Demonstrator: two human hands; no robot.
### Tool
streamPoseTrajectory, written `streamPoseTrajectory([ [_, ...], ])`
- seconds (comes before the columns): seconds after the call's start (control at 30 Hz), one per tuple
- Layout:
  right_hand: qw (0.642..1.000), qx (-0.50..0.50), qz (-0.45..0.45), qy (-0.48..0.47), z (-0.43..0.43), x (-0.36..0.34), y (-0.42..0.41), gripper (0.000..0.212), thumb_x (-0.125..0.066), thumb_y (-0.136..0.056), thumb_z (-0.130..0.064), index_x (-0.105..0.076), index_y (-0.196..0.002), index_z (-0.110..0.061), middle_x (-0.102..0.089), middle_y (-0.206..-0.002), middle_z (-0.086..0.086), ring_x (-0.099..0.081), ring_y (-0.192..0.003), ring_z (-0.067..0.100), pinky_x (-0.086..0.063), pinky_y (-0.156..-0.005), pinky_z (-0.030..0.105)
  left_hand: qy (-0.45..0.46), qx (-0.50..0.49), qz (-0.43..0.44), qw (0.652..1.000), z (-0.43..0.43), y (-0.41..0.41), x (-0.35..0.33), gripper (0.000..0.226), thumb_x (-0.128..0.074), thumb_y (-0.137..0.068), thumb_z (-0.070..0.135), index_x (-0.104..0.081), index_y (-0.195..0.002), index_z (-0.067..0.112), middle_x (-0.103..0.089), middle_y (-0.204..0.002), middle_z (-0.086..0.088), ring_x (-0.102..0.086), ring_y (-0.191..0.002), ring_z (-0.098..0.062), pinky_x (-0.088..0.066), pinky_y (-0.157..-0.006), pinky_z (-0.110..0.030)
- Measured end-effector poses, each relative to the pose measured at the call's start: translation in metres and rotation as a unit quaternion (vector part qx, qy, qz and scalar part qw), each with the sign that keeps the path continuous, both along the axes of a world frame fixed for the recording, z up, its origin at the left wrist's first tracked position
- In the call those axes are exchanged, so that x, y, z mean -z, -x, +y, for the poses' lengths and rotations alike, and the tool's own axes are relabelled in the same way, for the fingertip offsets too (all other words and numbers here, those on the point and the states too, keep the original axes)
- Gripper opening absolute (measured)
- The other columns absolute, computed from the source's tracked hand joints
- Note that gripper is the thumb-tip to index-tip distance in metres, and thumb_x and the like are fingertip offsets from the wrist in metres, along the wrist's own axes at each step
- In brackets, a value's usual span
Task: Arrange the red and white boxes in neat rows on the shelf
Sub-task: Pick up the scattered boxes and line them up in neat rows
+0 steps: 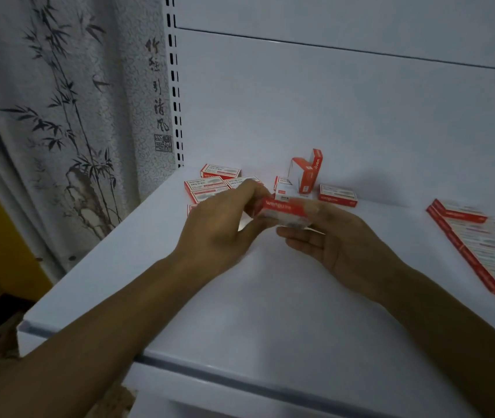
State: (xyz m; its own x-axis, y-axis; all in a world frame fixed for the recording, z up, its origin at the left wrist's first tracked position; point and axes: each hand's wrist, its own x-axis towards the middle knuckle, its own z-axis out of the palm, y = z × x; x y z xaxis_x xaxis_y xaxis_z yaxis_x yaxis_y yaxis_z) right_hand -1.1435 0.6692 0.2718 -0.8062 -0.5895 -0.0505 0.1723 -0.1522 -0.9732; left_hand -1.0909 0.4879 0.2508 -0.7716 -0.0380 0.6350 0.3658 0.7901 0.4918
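Both my hands hold one small red and white box (pixel 282 210) above the white shelf (pixel 240 297). My left hand (pixel 222 227) grips its left end with curled fingers; my right hand (pixel 333 236) cups its right end from below. Behind my left hand, several flat boxes (pixel 207 184) lie side by side near the shelf's back left. An opened box (pixel 306 171) stands upright at the back centre, with another box (pixel 337 195) lying to its right. On the right, a neat block of boxes (pixel 487 248) lies in rows, one box (pixel 460 211) at its far end.
The shelf's white back panel (pixel 330 101) rises behind the boxes, with a slotted upright (pixel 175 86) at its left. A bamboo-painted curtain (pixel 59 116) hangs left of the shelf. The shelf's front edge (pixel 210 378) runs across the bottom of the view.
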Motion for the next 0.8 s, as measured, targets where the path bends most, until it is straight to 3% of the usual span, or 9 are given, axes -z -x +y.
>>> streamPoseTrajectory([
  [0.07, 1.0, -0.003, -0.011, 0.005, -0.001, 0.001, 0.001, 0.038, -0.058, -0.076, -0.027, -0.059, -0.112, -0.017, -0.072, -0.1, 0.005, -0.068, -0.094, 0.025, -0.057, -0.079, 0.03, 0.027, -0.004, 0.055, 0.998, -0.002, 0.0, 0.001, 0.019, -0.07, -0.081, 0.022, -0.058, -0.096, 0.022, -0.069, -0.103, 0.006, -0.063, -0.092, -0.015, -0.052, -0.069, -0.027],
  [0.13, 1.0, -0.015, 0.005, -0.005, -0.001, 0.003, 0.001, 0.04, -0.059, -0.077, -0.024, -0.058, -0.117, -0.016, -0.07, -0.105, 0.007, -0.067, -0.097, 0.025, -0.056, -0.079, 0.029, 0.036, -0.002, 0.099, 0.994, -0.005, 0.001, 0.001, 0.021, -0.069, -0.079, 0.018, -0.055, -0.093, 0.024, -0.068, -0.108, 0.005, -0.062, -0.098, -0.014, -0.052, -0.073, -0.027],
  [0.3, 1.0, -0.008, 0.019, 0.009, 0.001, 0.004, 0.0, 0.045, -0.061, -0.073, -0.013, -0.058, -0.117, -0.011, -0.07, -0.106, 0.008, -0.068, -0.096, 0.025, -0.057, -0.076, 0.027, 0.06, 0.019, 0.107, 0.992, -0.005, 0.004, 0.002, 0.024, -0.07, -0.076, 0.019, -0.056, -0.095, 0.019, -0.068, -0.111, 0.0, -0.063, -0.101, -0.018, -0.051, -0.076, -0.021],
  [0.43, 1.0, 0.001, 0.022, 0.021, 0.003, 0.0, -0.002, 0.044, -0.061, -0.073, -0.009, -0.058, -0.116, -0.009, -0.07, -0.105, 0.008, -0.067, -0.098, 0.025, -0.057, -0.079, 0.03, -0.023, 0.031, 0.047, 0.998, -0.004, 0.002, 0.001, 0.037, -0.072, -0.08, 0.016, -0.054, -0.111, 0.023, -0.064, -0.112, 0.011, -0.06, -0.1, -0.007, -0.056, -0.076, -0.027],
  [0.5, 0.999, 0.018, 0.042, 0.004, 0.006, -0.007, -0.003, 0.039, -0.06, -0.079, -0.007, -0.058, -0.117, -0.01, -0.071, -0.105, 0.006, -0.067, -0.097, 0.024, -0.056, -0.08, 0.031, -0.075, 0.053, 0.008, 0.996, 0.0, -0.001, 0.0, 0.042, -0.066, -0.083, 0.008, -0.049, -0.117, 0.025, -0.063, -0.107, 0.018, -0.059, -0.097, 0.0, -0.053, -0.074, -0.02],
  [0.6, 0.99, 0.042, 0.116, -0.072, 0.017, -0.028, -0.002, 0.036, -0.058, -0.085, -0.006, -0.057, -0.119, -0.016, -0.072, -0.101, 0.002, -0.069, -0.092, 0.02, -0.057, -0.076, 0.029, -0.196, 0.113, -0.055, 0.972, 0.007, -0.003, -0.007, 0.038, -0.047, -0.092, -0.002, -0.046, -0.121, 0.023, -0.067, -0.107, 0.006, -0.063, -0.093, -0.006, -0.049, -0.072, -0.019],
  [0.73, 0.982, 0.046, 0.144, -0.112, 0.044, -0.047, 0.001, 0.03, -0.058, -0.087, -0.011, -0.055, -0.115, -0.021, -0.074, -0.09, 0.003, -0.068, -0.089, 0.019, -0.055, -0.079, 0.033, -0.263, 0.177, -0.136, 0.939, 0.03, -0.002, -0.023, 0.034, -0.043, -0.095, 0.028, -0.041, -0.129, 0.029, -0.07, -0.102, 0.013, -0.065, -0.095, -0.007, -0.054, -0.074, -0.023],
  [0.8, 0.982, 0.055, 0.14, -0.113, 0.058, -0.048, 0.001, 0.028, -0.056, -0.088, -0.011, -0.055, -0.115, -0.02, -0.073, -0.089, 0.004, -0.068, -0.086, 0.019, -0.053, -0.079, 0.034, -0.279, 0.194, -0.165, 0.926, 0.051, -0.001, -0.03, 0.033, -0.042, -0.095, 0.031, -0.044, -0.127, 0.031, -0.07, -0.092, 0.016, -0.067, -0.09, -0.007, -0.055, -0.072, -0.023],
])
